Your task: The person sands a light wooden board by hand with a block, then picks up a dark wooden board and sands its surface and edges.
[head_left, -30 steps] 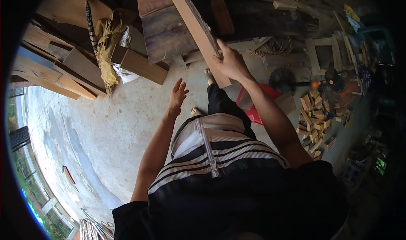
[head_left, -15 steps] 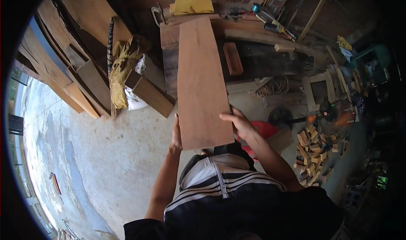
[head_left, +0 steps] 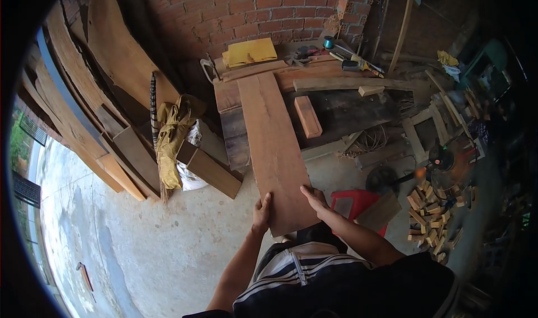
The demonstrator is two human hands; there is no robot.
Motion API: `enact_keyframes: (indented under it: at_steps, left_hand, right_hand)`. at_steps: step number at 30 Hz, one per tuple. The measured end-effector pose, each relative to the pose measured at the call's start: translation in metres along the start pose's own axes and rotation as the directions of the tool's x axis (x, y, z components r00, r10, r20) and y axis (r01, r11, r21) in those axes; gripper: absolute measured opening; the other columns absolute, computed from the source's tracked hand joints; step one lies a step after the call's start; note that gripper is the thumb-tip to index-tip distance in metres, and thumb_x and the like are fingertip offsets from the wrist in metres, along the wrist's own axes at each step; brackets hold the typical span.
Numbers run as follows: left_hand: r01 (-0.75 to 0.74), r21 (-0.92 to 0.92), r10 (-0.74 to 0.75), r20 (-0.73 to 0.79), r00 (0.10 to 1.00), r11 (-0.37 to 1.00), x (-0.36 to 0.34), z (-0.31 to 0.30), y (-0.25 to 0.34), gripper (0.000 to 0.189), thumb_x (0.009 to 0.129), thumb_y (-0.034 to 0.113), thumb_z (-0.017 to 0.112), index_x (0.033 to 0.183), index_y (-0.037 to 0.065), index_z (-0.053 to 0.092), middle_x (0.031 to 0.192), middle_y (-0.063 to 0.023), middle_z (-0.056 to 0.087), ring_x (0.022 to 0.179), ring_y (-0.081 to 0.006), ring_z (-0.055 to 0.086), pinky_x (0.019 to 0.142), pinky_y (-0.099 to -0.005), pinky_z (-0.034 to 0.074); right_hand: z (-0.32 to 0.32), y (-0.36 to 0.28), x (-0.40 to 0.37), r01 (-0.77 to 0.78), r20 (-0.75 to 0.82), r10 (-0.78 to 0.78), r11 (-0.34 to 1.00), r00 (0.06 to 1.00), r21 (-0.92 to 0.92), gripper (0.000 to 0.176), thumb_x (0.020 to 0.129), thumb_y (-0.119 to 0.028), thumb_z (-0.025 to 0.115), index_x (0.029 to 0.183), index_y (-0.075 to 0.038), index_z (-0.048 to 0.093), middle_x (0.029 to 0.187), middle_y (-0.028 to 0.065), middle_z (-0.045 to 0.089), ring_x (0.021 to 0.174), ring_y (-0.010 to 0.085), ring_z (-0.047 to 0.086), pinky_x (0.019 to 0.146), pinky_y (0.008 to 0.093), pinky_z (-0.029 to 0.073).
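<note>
Left hand point(head_left: 261, 210): fingers curled around near left edge of long reddish-brown wooden plank point(head_left: 273, 144). Plank lay lengthwise, far end resting on dark wooden workbench point(head_left: 347, 107) (near end between both hands). Right hand point(head_left: 314, 200): fingers gripped plank's right edge.

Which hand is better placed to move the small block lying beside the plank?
Probably right: the right hand holds the plank at its right edge, nearest the block; the left hand grips the opposite edge.
</note>
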State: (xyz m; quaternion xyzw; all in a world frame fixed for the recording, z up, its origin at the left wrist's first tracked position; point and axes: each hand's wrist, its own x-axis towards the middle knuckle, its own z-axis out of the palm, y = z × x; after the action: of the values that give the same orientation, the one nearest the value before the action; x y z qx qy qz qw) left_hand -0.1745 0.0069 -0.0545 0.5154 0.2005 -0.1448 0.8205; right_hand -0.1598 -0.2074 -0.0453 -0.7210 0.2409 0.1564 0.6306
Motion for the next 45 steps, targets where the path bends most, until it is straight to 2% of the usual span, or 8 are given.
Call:
enact_keyframes:
  at_steps: [4,12,19,22,25,28,36,45]
  left_hand:
    - [0.069,-0.012,-0.069,0.021,0.997,0.998,0.022,0.004,0.014,0.052,0.097,0.042,0.063,0.125,-0.002,0.056,0.113,-0.0093,0.066,0.101,-0.0168,0.062,0.091,-0.0322,0.051]
    - [0.072,0.004,-0.071,-0.077,0.995,0.997,0.025,0.043,-0.014,0.058,0.098,0.046,0.06,0.131,-0.002,0.054,0.119,-0.0106,0.065,0.109,-0.0186,0.06,0.097,-0.0335,0.047]
    - [0.114,0.113,-0.126,0.102,0.987,0.987,0.032,0.041,-0.014,0.061,0.099,0.05,0.056,0.129,-0.003,0.057,0.119,-0.0101,0.064,0.106,-0.0181,0.061,0.092,-0.0325,0.05]
    - [0.205,0.187,-0.215,0.035,0.976,0.961,0.029,0.043,-0.004,0.061,0.099,0.051,0.056,0.129,-0.003,0.057,0.117,-0.0104,0.065,0.106,-0.0175,0.061,0.091,-0.032,0.05]
    - [0.202,0.159,-0.213,0.058,0.975,0.966,0.031,0.041,-0.002,0.062,0.099,0.051,0.055,0.131,-0.003,0.056,0.117,-0.01,0.065,0.107,-0.0168,0.061,0.091,-0.0312,0.05]
    - [0.174,0.245,-0.199,0.085,0.976,0.954,0.032,0.034,-0.003,0.062,0.1,0.051,0.053,0.131,-0.003,0.056,0.119,-0.0095,0.065,0.107,-0.0161,0.06,0.092,-0.0307,0.048]
    - [0.021,0.47,-0.066,0.08,0.995,0.883,0.034,0.035,0.0,0.063,0.101,0.05,0.05,0.129,-0.007,0.054,0.12,-0.0157,0.066,0.111,-0.0196,0.059,0.096,-0.0328,0.046]
    - [-0.146,0.525,0.079,0.149,0.986,0.838,0.034,0.031,-0.008,0.067,0.105,0.05,0.038,0.139,-0.007,0.042,0.127,-0.026,0.06,0.121,-0.0311,0.058,0.103,-0.0375,0.043]
  right_hand:
    - [-0.003,-0.047,0.002,-0.124,0.055,0.122,0.992,0.991,0.029,0.068,0.089,-0.055,0.066,0.131,-0.001,0.06,0.127,0.0144,0.065,0.12,0.0229,0.06,0.097,0.0364,0.047]
    - [-0.041,-0.018,0.03,0.001,0.003,0.0,0.992,1.0,-0.126,0.066,0.091,-0.055,0.064,0.126,0.001,0.064,0.121,0.012,0.068,0.114,0.0187,0.061,0.097,0.0327,0.046]
    - [-0.057,0.006,0.059,0.064,-0.016,-0.073,0.947,0.997,-0.313,0.059,0.095,-0.052,0.061,0.121,0.0,0.066,0.12,0.0135,0.069,0.115,0.0203,0.061,0.098,0.0326,0.045]
    - [-0.063,-0.006,0.054,0.129,0.062,-0.115,0.929,0.991,-0.347,0.073,0.091,-0.068,0.052,0.124,-0.004,0.065,0.121,0.0237,0.066,0.118,0.04,0.06,0.096,0.044,0.049]
    - [-0.07,-0.056,0.046,-0.062,-0.06,0.022,0.582,0.998,-0.811,0.058,0.098,-0.059,0.045,0.134,-0.014,0.054,0.119,0.0193,0.065,0.111,0.0426,0.062,0.088,0.051,0.052]
    - [-0.077,-0.089,0.088,0.139,-0.184,-0.712,0.37,0.677,-0.918,0.048,0.101,-0.048,0.046,0.133,-0.013,0.054,0.112,0.0152,0.062,0.097,0.0361,0.065,0.076,0.047,0.055]
    - [-0.016,-0.159,0.196,0.097,-0.16,-0.64,0.347,0.751,-0.933,0.077,0.092,-0.048,0.061,0.151,-0.009,0.032,0.12,0.0195,0.055,0.112,0.039,0.056,0.091,0.0529,0.048]
    - [-0.039,-0.179,0.211,0.172,0.024,-0.41,0.326,0.912,-0.929,0.09,0.089,-0.044,0.06,0.159,-0.027,0.006,0.139,0.0231,0.041,0.124,0.0439,0.048,0.1,0.0547,0.047]
